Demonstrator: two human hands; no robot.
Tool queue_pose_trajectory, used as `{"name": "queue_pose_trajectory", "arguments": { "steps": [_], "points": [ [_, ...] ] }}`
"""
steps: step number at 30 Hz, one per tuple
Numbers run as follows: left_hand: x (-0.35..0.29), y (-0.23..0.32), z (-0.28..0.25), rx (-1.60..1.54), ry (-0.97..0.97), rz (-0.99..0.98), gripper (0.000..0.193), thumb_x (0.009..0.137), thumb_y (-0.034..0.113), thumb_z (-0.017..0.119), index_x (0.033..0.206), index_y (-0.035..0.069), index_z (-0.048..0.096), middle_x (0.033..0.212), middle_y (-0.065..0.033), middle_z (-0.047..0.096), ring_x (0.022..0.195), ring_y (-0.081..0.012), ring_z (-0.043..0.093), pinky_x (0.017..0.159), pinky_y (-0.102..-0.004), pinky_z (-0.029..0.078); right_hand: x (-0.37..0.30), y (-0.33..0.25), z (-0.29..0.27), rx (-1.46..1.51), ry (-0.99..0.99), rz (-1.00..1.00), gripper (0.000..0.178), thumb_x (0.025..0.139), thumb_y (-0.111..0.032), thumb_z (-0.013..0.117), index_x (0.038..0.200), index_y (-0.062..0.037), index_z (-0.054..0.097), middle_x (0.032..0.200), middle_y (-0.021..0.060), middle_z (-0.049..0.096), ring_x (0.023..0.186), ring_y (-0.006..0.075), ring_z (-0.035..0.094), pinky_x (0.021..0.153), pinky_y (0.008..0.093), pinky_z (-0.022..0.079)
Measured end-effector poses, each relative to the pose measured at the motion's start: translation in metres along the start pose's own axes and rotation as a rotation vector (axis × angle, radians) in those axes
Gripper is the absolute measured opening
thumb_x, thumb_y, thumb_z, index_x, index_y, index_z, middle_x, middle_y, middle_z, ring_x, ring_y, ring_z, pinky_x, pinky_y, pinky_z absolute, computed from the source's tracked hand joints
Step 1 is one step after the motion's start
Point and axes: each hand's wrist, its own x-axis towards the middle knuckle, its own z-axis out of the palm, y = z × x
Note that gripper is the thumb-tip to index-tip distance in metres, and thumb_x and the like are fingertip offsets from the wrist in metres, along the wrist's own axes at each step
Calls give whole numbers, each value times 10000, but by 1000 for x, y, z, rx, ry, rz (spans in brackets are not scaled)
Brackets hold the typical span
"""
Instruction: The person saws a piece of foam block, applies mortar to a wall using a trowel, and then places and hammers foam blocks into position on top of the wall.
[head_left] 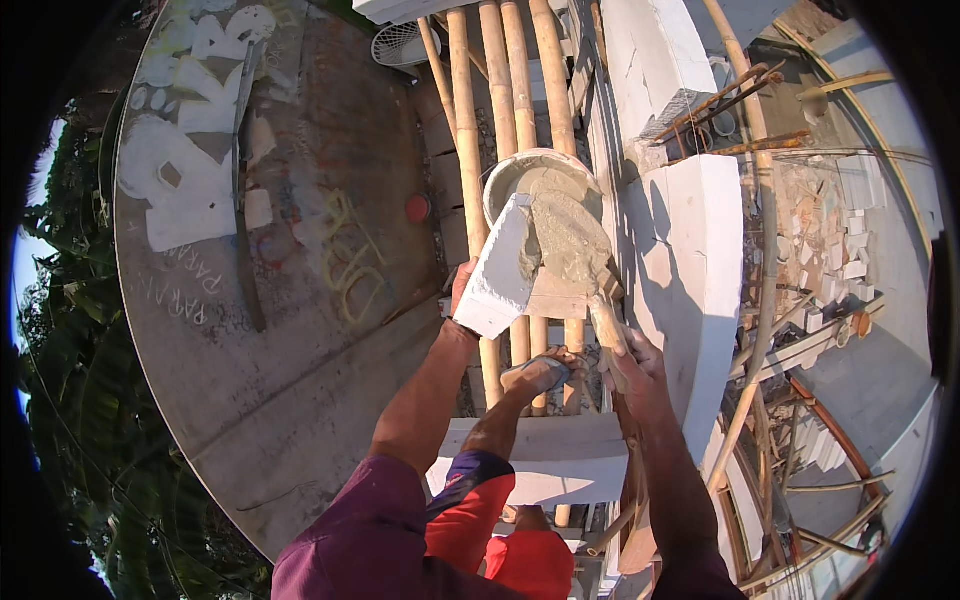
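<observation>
My left hand [464, 290] grips the outer side of a white lightweight block [497, 275], held tilted over the bamboo poles. Grey wet mortar clings to the block's right end face. My right hand [640, 362] is closed round the wooden handle of a trowel [606, 322]. Mortar [568, 235] heaped on the trowel hides its blade and touches the block's end. Just beyond, a round bucket [489, 192] holds more mortar; the block and the trowel load cover part of it.
Bamboo poles [498, 75] form the walkway, with my sandalled foot [545, 375] on them. A white block wall [690, 250] runs along the right, with rusty rebar [715, 105] sticking out. A grey painted wall [330, 150] stands left. Rubble [815, 240] lies far below right.
</observation>
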Motion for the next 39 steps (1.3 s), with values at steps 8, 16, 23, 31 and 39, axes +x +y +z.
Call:
{"name": "queue_pose_trajectory", "arguments": {
  "steps": [8, 16, 23, 31, 39],
  "points": [
    [-2, 14, -8, -35, -50, 13, 495, 917, 407, 586, 1268, 62, 630, 1119, -125, 721, 953, -294, 714, 829, -436, 597, 5, -3, -49, 512, -158, 562, 452, 1031, -450, 506, 1238, -56, 589, 723, 88, 614, 440, 143, 520, 417, 253, 417],
    [11, 29, -36, -103, -197, -94, 524, 920, 398, 586, 1305, 44, 607, 1226, -143, 691, 1036, -333, 697, 893, -478, 581, 23, -8, -8, -778, 268, -254, 483, 935, -270, 699, 1286, 50, 608, 958, 182, 709, 877, 308, 716, 767, 376, 570],
    [20, 20, -20, -27, -73, -8, 495, 913, 422, 556, 1235, 52, 631, 1099, -143, 708, 921, -326, 694, 787, -460, 556, 45, 8, 5, -1101, 247, -464, 474, 872, -229, 720, 1291, -23, 636, 1069, 195, 676, 900, 370, 702, 780, 439, 568],
    [25, 10, 7, 76, 49, 68, 484, 904, 489, 540, 1180, 110, 659, 1022, -101, 726, 798, -318, 722, 581, -462, 599, 0, -11, 26, -1199, 131, -518, 514, 833, -137, 714, 1322, -15, 611, 909, 158, 631, 731, 323, 662, 647, 414, 543],
    [46, 7, 19, -34, 83, 151, 457, 937, 464, 513, 1195, 114, 654, 1076, -86, 718, 925, -302, 713, 719, -482, 604, -40, -3, 27, -1326, 142, -611, 488, 797, -111, 731, 1260, 6, 635, 931, 139, 624, 788, 312, 652, 679, 421, 531]
  ]
}}
